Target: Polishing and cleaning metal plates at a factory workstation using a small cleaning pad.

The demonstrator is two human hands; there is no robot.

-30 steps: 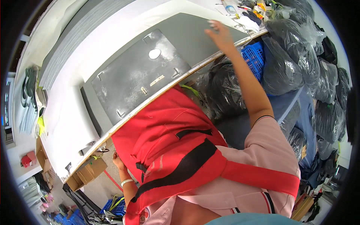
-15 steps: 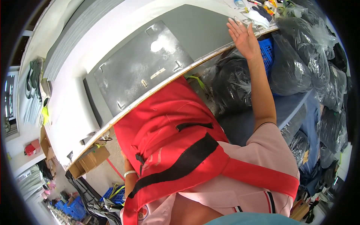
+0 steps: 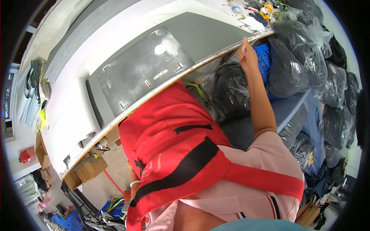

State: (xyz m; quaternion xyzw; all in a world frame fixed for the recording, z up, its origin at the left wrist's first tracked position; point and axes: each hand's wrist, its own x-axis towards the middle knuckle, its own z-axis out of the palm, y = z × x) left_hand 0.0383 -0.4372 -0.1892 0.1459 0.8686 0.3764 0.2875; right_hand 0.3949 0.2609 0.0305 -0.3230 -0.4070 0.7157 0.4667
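My right hand (image 3: pixel 248 57) is raised beside the far right end of the worktable, just off its edge. The fingers are curled in and the thumb points up, and no object shows in them. A dark plastic-wrapped bundle (image 3: pixel 232 90) and a blue crate (image 3: pixel 263 61) are close to it. On the table lies a grey template board (image 3: pixel 138 63) with a round hole and several slots, over a dark grey sheet (image 3: pixel 210 36). My left hand (image 3: pixel 131 168) hangs low at my side, mostly hidden by my red apron (image 3: pixel 173 123); its fingers do not show.
The worktable edge (image 3: pixel 154 94) runs slantwise in front of me. A white roll (image 3: pixel 83 111) lies at its left, and stacked grey sheets (image 3: pixel 83 32) lie behind. Several black bags (image 3: pixel 287 71) crowd the right. Cardboard boxes (image 3: pixel 86 171) are under the table's left end.
My right hand has gone from open, palm up, to curled fingers, and has drawn back a little from the table edge. The whole view has shifted slightly. The template board stays in place.
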